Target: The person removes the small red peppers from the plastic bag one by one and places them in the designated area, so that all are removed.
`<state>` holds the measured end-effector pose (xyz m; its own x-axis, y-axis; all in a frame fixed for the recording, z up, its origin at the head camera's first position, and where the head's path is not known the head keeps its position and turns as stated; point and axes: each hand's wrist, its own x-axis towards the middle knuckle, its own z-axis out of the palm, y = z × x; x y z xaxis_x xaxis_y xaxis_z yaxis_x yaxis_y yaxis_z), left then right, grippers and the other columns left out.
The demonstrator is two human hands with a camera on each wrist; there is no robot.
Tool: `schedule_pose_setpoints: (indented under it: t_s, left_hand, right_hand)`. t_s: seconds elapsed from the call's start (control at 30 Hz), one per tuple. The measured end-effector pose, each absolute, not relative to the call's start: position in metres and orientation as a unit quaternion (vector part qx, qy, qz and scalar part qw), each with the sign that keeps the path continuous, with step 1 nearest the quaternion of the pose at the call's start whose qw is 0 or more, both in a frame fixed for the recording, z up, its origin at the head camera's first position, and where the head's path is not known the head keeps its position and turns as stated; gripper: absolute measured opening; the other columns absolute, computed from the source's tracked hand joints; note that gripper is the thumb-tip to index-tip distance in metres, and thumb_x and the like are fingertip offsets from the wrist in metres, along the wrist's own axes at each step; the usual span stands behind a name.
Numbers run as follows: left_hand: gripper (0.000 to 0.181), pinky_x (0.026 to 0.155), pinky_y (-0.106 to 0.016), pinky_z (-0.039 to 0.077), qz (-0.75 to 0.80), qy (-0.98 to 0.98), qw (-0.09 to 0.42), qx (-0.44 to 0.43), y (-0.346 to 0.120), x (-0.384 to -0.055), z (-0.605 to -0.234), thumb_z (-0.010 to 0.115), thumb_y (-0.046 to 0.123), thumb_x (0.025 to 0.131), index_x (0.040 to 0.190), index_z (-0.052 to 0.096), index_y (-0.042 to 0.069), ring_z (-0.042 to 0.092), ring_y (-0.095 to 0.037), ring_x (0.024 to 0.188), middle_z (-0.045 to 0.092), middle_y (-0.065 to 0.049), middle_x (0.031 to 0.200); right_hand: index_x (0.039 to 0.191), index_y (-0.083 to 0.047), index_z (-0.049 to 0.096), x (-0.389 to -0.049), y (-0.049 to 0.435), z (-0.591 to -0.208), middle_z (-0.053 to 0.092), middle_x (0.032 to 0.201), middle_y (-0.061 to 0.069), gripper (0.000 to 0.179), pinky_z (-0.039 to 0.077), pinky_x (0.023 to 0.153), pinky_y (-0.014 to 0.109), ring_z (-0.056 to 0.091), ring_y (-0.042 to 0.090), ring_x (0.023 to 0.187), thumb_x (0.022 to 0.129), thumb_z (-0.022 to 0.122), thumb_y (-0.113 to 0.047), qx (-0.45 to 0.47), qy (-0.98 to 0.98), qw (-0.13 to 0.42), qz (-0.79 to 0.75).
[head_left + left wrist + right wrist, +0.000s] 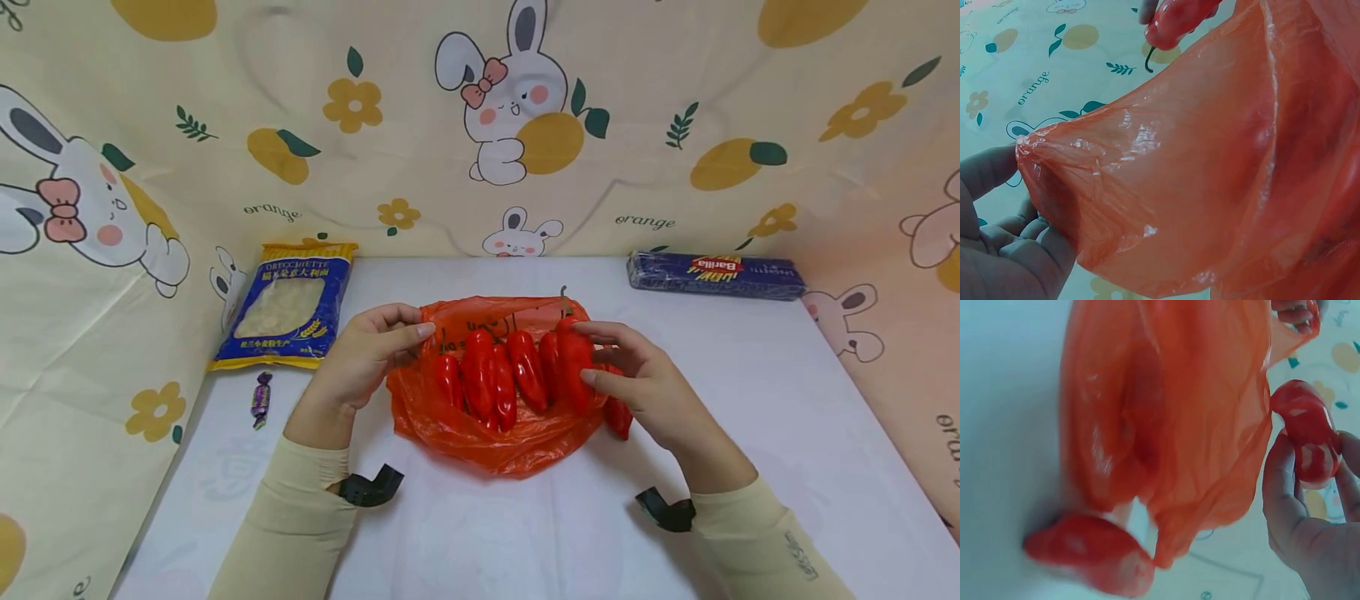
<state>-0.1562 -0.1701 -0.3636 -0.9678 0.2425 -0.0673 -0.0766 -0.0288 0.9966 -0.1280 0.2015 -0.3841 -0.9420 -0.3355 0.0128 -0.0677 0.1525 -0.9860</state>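
A red plastic bag (495, 454) lies open on the table, with several shiny red peppers (480, 371) inside it. My left hand (367, 354) pinches the bag's upper left edge between thumb and fingers; the left wrist view shows the film (1141, 169) stretched out from that hand. A long red pepper (574, 362) with a thin green stem is gripped by my right hand (637, 383) above the bag's right side. In the right wrist view, this pepper (1310, 437) sits between thumb and fingers. Another pepper (618, 417) lies on the table just right of the bag.
A blue and yellow pasta bag (281, 304) lies at the back left, with a purple wrapped candy (261, 400) in front of it. A dark blue spaghetti packet (716, 276) lies at the back right. Patterned cloth walls (652, 75) enclose the white table (480, 542).
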Motion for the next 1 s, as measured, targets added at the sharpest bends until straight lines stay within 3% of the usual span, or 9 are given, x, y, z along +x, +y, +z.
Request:
schedule_pose_setpoints:
  t_s: [0.37,0.63,1.0]
  left_hand:
    - [0.012,0.079,-0.031,0.056,0.711,0.692,0.110,0.060,-0.171,-0.157,-0.365,0.069,0.009,0.106,0.112,0.068,-0.002,0.064,-0.024,0.088,0.069,-0.009,0.096]
    - [0.014,0.079,-0.031,0.057,0.712,0.691,0.113,0.059,-0.172,-0.157,-0.365,0.069,0.008,0.106,0.114,0.068,-0.003,0.064,-0.024,0.088,0.069,-0.010,0.097]
    - [0.011,0.078,-0.031,0.056,0.711,0.692,0.112,0.059,-0.170,-0.158,-0.366,0.069,0.009,0.105,0.112,0.069,0.000,0.063,-0.024,0.087,0.069,-0.009,0.095]
  right_hand:
    - [0.157,-0.012,0.056,-0.125,0.238,-0.394,0.054,0.148,0.014,0.049,0.061,0.091,0.035,0.062,0.030,0.127,0.109,0.064,-0.005,-0.115,0.762,0.069,-0.634]
    - [0.160,-0.018,0.053,-0.127,0.271,-0.404,0.046,0.152,0.014,0.050,0.061,0.090,0.033,0.057,0.022,0.129,0.112,0.065,-0.018,-0.035,0.770,0.083,-0.631]
    - [0.164,-0.013,0.045,-0.137,0.297,-0.435,0.040,0.159,0.026,0.055,0.061,0.087,0.032,0.046,0.035,0.133,0.113,0.063,-0.020,0.019,0.810,0.119,-0.574]
